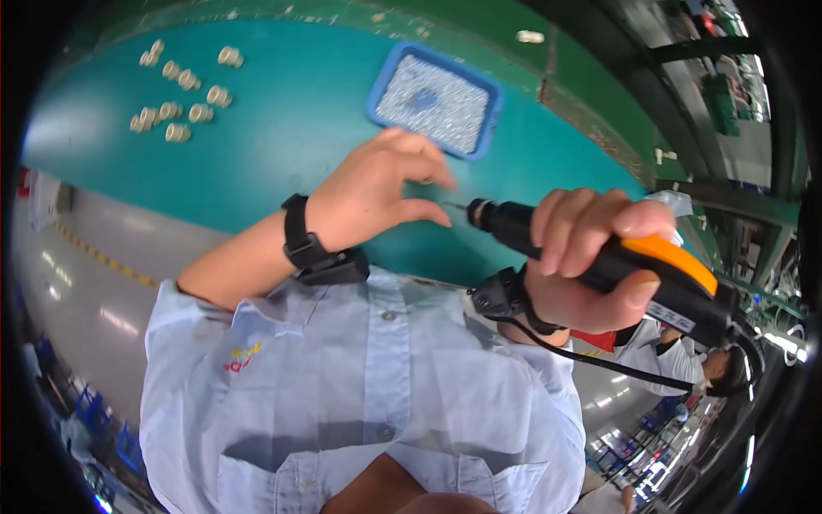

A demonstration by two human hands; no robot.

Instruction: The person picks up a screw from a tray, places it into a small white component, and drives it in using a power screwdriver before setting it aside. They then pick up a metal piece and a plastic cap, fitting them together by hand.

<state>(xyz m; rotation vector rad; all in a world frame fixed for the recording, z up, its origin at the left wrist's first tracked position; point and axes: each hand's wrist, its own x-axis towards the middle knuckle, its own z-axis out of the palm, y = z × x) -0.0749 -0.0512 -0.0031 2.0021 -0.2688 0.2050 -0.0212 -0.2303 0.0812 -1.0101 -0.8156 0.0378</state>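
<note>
My right hand (591,257) is wrapped round a black and orange electric screwdriver (599,257), whose thin bit points left. Just left of that bit is my left hand (385,184), its thumb and fingers apart and curved, with the fingertips somewhat blurred. Nothing shows between them. Beyond my hands sits a blue plastic tray (497,101) filled with small silvery metal pieces, too small to name for sure. Toward the far left, several cream-coloured cylindrical fittings (201,112) lie scattered over the green mat (282,94).
One more cream fitting (530,37) lies on the green ledge behind the mat. A black cable (599,370) loops from the screwdriver's rear past my right wrist. A clear plastic bag (673,202) sits by the right edge. To the right, another person (672,355) is in the background.
</note>
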